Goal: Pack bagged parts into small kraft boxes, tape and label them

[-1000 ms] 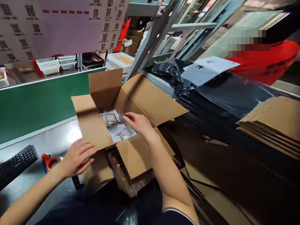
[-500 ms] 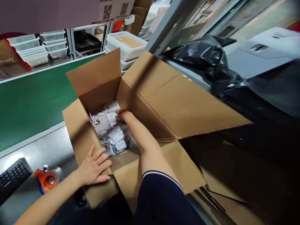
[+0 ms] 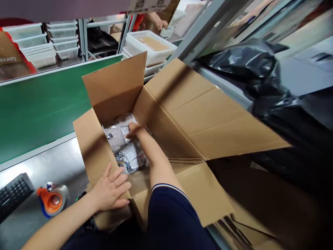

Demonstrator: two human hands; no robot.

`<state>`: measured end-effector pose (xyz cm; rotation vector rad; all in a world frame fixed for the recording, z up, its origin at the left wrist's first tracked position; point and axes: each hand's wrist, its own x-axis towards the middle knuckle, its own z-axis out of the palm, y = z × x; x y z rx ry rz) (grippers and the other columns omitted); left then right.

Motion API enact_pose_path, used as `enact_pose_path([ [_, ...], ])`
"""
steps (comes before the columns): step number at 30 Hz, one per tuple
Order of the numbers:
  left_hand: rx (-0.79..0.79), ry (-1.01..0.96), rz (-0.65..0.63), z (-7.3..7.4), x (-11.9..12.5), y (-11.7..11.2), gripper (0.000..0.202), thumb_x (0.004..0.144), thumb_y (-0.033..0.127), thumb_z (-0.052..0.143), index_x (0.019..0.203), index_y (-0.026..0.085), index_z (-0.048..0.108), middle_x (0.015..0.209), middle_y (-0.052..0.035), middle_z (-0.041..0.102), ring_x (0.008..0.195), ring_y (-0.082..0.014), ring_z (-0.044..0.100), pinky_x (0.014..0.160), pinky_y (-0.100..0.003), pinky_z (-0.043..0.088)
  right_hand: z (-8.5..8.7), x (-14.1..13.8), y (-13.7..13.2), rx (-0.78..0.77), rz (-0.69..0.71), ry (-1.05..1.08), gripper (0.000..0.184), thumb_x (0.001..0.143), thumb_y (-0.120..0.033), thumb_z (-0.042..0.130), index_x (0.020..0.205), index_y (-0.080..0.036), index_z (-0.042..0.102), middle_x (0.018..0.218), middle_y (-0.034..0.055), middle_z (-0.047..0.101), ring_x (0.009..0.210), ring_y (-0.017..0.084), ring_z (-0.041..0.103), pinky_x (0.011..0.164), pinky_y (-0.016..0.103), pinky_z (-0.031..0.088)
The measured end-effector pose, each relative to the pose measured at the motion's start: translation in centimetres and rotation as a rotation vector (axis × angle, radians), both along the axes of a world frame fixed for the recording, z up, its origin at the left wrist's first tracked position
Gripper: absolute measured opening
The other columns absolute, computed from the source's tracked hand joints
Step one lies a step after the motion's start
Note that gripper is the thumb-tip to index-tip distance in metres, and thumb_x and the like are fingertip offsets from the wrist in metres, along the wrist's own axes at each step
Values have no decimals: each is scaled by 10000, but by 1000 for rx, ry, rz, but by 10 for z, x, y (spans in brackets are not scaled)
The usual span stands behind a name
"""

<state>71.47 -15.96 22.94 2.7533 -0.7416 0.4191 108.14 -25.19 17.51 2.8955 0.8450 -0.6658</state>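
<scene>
While a second ago the right hand (image 3: 134, 129) is only over the opening of the cardboard box (image 3: 166, 128), it now reaches deep inside, among the clear plastic packets (image 3: 111, 137), much as it does half a second ago. Its fingers are shaded and partly hidden, so I cannot tell whether they grip a packet or merely touch one. The left hand (image 3: 113, 187), apart from the box in the earliest view, now lies on the box's left flap (image 3: 92, 142) near the front corner, fingers extended and closed on nothing. The packets lie on top of one another, a bubble-wrapped packet (image 3: 130, 151) toward the front.

The right forearm (image 3: 156, 158) and its dark sleeve (image 3: 173, 211) cover part of the contents and the near flap (image 3: 205, 191). The wide right flap (image 3: 221, 118) leans outward beside a black plastic bag (image 3: 247, 66), with a metal post (image 3: 205, 33) rising behind the box. To the left, an orange tape dispenser (image 3: 53, 200) and a keyboard (image 3: 15, 194) rest on the steel table (image 3: 70, 163). Beyond the green panel (image 3: 44, 114) are stacked white baskets (image 3: 65, 38) and a white bin (image 3: 132, 43); a co-worker's hand (image 3: 157, 21), out of sight half a second ago, shows above it.
</scene>
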Motion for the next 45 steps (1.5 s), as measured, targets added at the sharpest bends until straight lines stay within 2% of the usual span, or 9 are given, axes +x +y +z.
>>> enact_pose_path([
  [3,-24,-49,20,0,1,-2,494,963,626,588,1289,275,709,1350,-73,694,1470,-319,460,1345,-597,-36,-4,-14,5,-6,-78,-7,796,769,-462,873,1383,-95,524,1474,224,554,1323,327,556,1055,377,495],
  [11,-34,-56,12,9,4,1,487,992,622,543,1285,267,703,1324,-68,712,1453,-294,477,1342,-566,-94,13,-1,-3,32,-74,26,903,836,-230,786,1603,-116,322,1573,270,484,1406,350,537,1128,431,447],
  [14,-72,-54,20,10,4,-1,461,1001,598,548,1272,264,711,1312,-63,718,1435,-293,495,1347,-546,-100,22,5,-14,94,46,7,631,896,-149,672,1503,-161,502,1630,182,473,1523,306,400,1231,460,341],
  [18,-53,2,-2,8,6,-3,494,991,609,563,1319,265,697,1346,-84,704,1451,-307,494,1348,-602,38,10,-9,-16,84,100,33,219,960,-170,631,1160,-122,708,1266,165,738,1331,262,593,1215,482,370],
  [27,-112,-21,4,4,13,-7,499,1022,617,499,1308,257,694,1361,-74,708,1465,-293,494,1361,-591,100,-10,-34,1,71,-43,69,270,985,-347,720,1190,-173,697,1235,77,722,1110,232,699,996,469,590],
  [35,-269,162,-50,21,23,-8,549,1009,562,584,1394,174,632,1460,-139,658,1523,-350,457,1321,-635,232,79,-53,1,394,-117,94,110,892,-254,645,815,-179,670,844,55,783,906,210,735,821,290,579],
  [40,-1087,277,229,69,13,16,496,967,492,645,1330,155,624,1284,-168,690,1068,-229,732,925,-412,644,168,-150,-23,1164,-255,535,402,703,-516,878,764,-221,612,660,-10,698,666,210,740,666,326,619],
  [42,-1370,338,419,96,-4,30,472,904,516,713,1233,182,661,1145,-110,702,807,-161,718,662,-303,636,196,-200,-31,1285,-222,639,477,615,-556,948,737,-226,627,641,-21,688,609,188,712,628,317,615],
  [45,-1523,450,422,133,-40,43,499,764,561,842,1059,182,704,930,-31,693,612,-109,637,497,-237,544,223,-268,-32,1325,-155,718,463,610,-542,971,707,-225,649,623,-25,682,565,152,668,591,288,597],
])
